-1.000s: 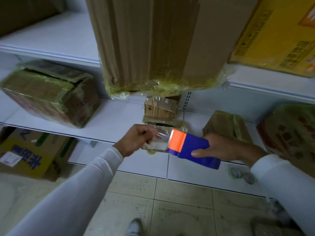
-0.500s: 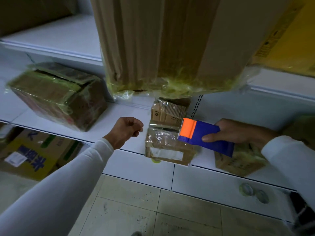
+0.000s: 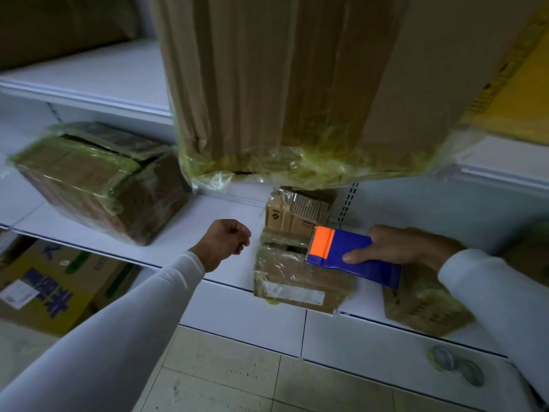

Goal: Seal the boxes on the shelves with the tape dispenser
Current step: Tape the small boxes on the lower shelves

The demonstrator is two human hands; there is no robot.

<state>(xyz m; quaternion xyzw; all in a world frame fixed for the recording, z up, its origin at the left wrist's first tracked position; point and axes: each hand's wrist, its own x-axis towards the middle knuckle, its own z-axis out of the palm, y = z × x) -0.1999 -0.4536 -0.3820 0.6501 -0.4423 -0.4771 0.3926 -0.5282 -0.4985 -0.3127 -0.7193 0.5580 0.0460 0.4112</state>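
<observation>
Right hand (image 3: pixel 407 248) grips the tape dispenser (image 3: pixel 350 257) over the small box (image 3: pixel 297 281), left hand (image 3: pixel 227 242) clenched empty; next, likely pressing tape down.

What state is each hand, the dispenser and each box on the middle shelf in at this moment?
left hand: fist, holding nothing.
right hand: grips the tape dispenser.
tape dispenser: toothed end over the small box.
small box: taped, overhanging the shelf edge.
large box: wrapped in tape, top flaps lifted.
</observation>
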